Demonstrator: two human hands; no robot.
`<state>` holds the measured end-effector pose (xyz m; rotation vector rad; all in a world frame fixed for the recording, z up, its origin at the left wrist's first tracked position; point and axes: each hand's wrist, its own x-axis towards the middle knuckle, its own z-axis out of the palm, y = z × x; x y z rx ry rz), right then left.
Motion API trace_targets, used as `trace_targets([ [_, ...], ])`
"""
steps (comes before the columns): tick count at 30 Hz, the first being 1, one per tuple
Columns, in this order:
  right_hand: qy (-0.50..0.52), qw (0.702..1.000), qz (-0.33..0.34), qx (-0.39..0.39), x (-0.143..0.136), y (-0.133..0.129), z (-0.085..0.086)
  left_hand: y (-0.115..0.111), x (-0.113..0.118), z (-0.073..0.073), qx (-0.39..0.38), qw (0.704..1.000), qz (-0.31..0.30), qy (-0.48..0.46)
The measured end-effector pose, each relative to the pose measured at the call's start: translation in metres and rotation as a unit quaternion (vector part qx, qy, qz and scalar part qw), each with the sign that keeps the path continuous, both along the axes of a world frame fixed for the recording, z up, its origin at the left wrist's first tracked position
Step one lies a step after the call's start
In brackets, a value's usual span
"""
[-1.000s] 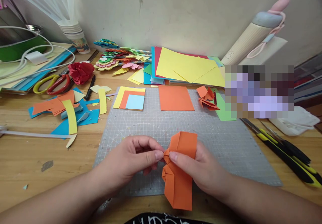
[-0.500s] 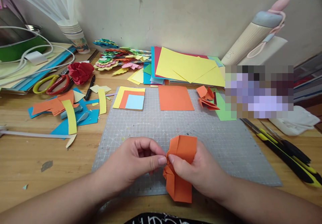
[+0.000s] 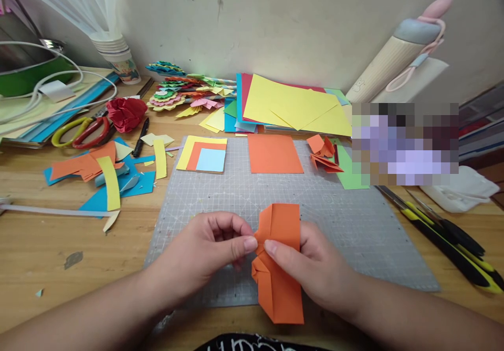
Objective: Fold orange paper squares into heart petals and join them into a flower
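Observation:
A folded orange paper [image 3: 284, 282] is held upright above the cutting mat [image 3: 189, 193], with creases and small folded flaps along its left edge. My right hand [image 3: 315, 259] grips it from the right, thumb pressed on the front and the other fingers behind it, out of sight. With thumb and index finger, my left hand [image 3: 220, 243] pinches a small flap at the paper's left edge. Beyond the hands, a flat orange square [image 3: 275, 154] lies on the mat. Folded orange pieces [image 3: 325, 154] rest right of it, partly over green paper [image 3: 352, 169].
Stacked squares [image 3: 210, 159] lie at the mat's back left. Paper scraps [image 3: 88, 164], scissors [image 3: 90, 133] and a black pen [image 3: 140, 138] are left. Coloured sheets [image 3: 291, 101] and paper fans [image 3: 169, 96] line the wall. A yellow-black cutter [image 3: 449, 240] lies right, beside a leaning bottle [image 3: 394, 51].
The orange paper has turned to face me more squarely and shifted slightly left, its flaps now showing more. Both hands keep their hold; the left has moved slightly left.

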<state>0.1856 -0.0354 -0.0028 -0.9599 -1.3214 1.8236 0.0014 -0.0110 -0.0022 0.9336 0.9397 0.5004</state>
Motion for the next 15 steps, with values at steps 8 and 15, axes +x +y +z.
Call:
trace_targets([
  [8,0.027,1.000,0.004,-0.008,0.0003,-0.0004,-0.0003,-0.0019,0.0004,0.0068,0.036,0.999,-0.007,0.013],
  [15,0.035,0.999,0.012,-0.006,-0.0008,-0.0005,-0.0015,-0.0028,-0.0001,0.0038,0.023,1.000,-0.010,-0.010],
])
